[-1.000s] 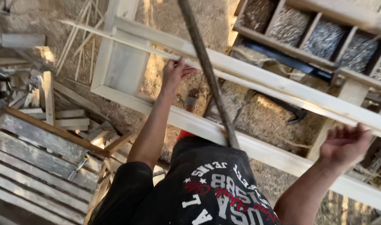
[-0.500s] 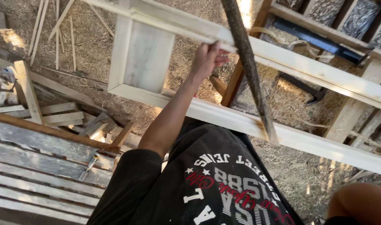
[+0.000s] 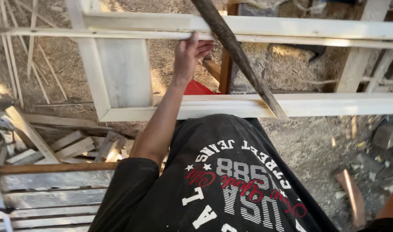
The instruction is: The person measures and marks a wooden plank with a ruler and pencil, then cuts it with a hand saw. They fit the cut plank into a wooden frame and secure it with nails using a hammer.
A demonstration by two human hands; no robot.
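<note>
Your pale wooden frame [image 3: 248, 105] lies flat across the straw-strewn ground [image 3: 316, 141], rails and cross-piece apparently joined, a dark slanting pole [image 3: 237, 53] crossing it, while your left hand [image 3: 191, 53] curls its fingers [image 3: 203, 46] over the far rail, right hand unseen.

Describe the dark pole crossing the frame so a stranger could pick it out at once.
Find the pale wooden frame lying across the straw-strewn ground, with its two long rails running left to right. The left hand grips the upper rail; just to its right the pole slants from the top edge down to the lower rail. It alone is dark, round and diagonal among pale, squared boards.
</note>
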